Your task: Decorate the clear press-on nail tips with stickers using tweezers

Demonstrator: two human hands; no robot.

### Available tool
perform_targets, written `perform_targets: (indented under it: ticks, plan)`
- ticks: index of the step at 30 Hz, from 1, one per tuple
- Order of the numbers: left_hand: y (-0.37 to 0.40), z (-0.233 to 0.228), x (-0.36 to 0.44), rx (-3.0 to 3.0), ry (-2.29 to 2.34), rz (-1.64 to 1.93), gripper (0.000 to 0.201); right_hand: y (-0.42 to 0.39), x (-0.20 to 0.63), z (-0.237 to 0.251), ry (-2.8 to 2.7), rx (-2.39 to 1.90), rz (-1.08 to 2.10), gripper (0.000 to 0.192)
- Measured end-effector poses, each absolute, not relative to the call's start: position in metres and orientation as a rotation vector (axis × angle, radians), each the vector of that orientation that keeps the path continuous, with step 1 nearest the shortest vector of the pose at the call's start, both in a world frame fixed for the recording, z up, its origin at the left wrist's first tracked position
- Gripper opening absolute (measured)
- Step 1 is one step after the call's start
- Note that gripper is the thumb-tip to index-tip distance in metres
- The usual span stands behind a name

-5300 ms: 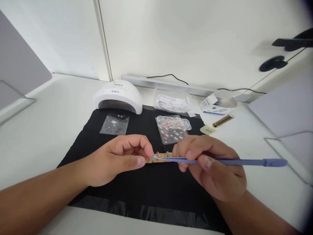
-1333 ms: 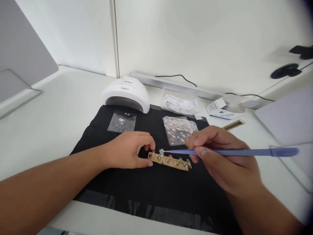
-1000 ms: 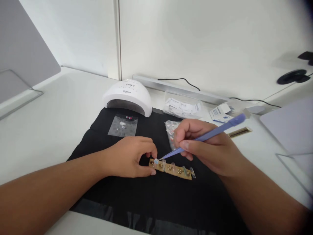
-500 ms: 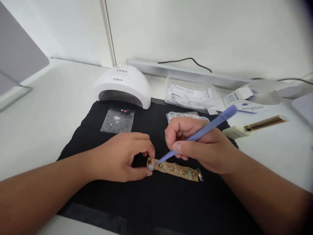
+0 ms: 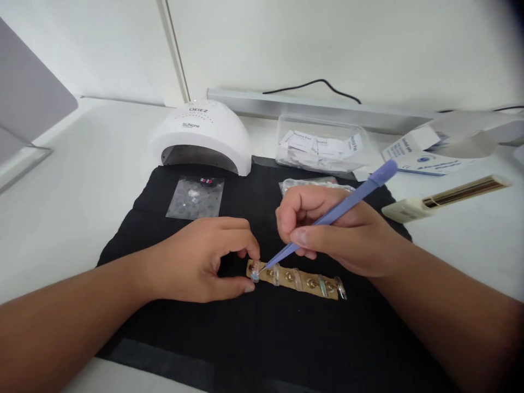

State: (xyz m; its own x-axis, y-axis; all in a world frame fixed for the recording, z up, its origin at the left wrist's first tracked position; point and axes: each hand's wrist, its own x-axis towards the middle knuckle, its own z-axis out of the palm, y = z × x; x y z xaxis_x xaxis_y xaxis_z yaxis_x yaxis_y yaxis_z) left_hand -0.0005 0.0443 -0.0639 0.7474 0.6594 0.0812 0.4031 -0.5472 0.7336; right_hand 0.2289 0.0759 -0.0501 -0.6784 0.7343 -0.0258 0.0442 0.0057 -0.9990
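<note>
My left hand (image 5: 208, 256) rests on the black cloth, its index finger and thumb closed on the two ends of a clear press-on nail with a bluish tip (image 5: 255, 271). That nail sits at the left end of a tan display strip (image 5: 305, 283), which carries several clear nails and round metallic studs in a row. Between the fingers of my right hand (image 5: 327, 229) is a pair of purple tweezers (image 5: 341, 212), slanted down to the left. Their thin point is right beside the bluish nail; whether it touches is too small to tell.
A white nail lamp (image 5: 204, 131) stands at the back left. Before it lies a clear packet (image 5: 195, 197). Behind my right hand are a plastic box of alcohol pads (image 5: 323, 144) and an opened carton (image 5: 434, 150). A cream-and-gold bottle (image 5: 446, 199) lies at the right.
The tweezers' point has shifted slightly right, from over the bluish nail to its right side. My left hand keeps its pinch. The camera view has shifted a little.
</note>
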Motion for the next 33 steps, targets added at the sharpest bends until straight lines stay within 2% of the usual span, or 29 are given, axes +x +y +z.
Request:
perform_targets:
  ticks: [7,14,33]
  plan:
    - [0.046,-0.064,0.001,2.233,0.798,0.420,0.013,0.080,0.229,-0.058,-1.639,-0.728,1.830,0.005]
    - [0.045,-0.066,0.003,2.258,0.816,0.414,0.002,0.084,0.226,-0.074,-1.418,-0.624,1.937,0.005]
    - [0.047,-0.066,0.003,2.279,0.833,0.348,0.003,0.086,0.221,-0.086,-1.262,-0.592,1.990,0.007]
